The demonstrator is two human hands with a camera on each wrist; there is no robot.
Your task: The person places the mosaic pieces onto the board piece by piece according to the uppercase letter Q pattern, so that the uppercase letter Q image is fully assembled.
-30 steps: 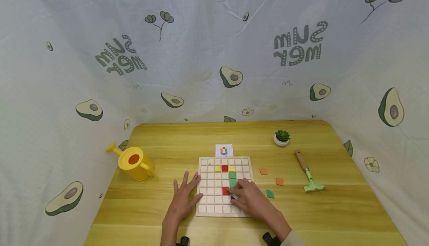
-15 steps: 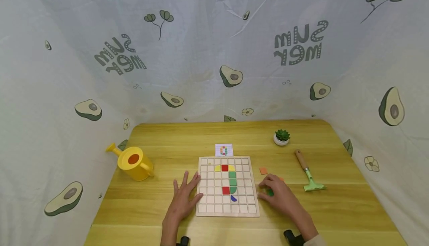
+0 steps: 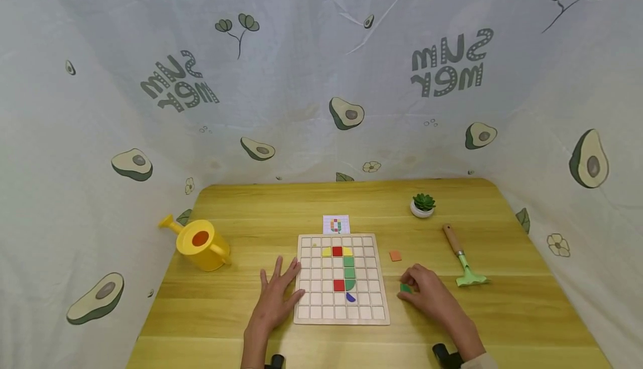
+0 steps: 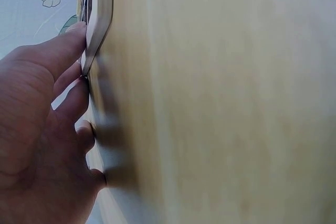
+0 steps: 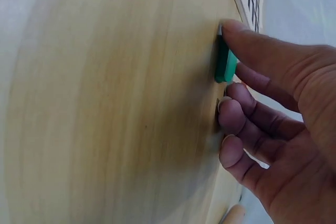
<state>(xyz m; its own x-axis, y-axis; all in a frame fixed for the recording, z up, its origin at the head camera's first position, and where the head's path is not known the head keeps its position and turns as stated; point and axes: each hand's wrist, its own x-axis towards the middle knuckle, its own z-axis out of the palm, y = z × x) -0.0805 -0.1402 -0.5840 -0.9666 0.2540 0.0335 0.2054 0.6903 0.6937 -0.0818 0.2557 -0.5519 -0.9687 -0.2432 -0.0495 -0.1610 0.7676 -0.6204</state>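
A light wooden grid board (image 3: 307, 313) lies in the middle of the table. On it are yellow corner tiles, two red tiles (image 3: 339, 285), several green tiles (image 3: 349, 273) and a blue half-round piece (image 3: 350, 297), sitting askew. My left hand (image 3: 273, 302) rests at the board's left edge with fingers spread; in the left wrist view its thumb touches the rim. Right of the board, my right hand (image 3: 429, 293) pinches a green quarter-round tile (image 5: 226, 65) at the table surface between thumb and index finger. An orange tile (image 3: 395, 255) lies beyond that hand.
A small pattern card (image 3: 335, 224) lies against the board's far edge. At left stands a yellow watering can (image 3: 203, 246). A potted succulent (image 3: 423, 206) and a green hand rake (image 3: 467, 274) with a wooden handle are at right. A printed cloth surrounds the table.
My right hand has left the board and moved right to the green quarter-round tile, baring the blue piece and covering the second orange tile. The left hand has stayed put.
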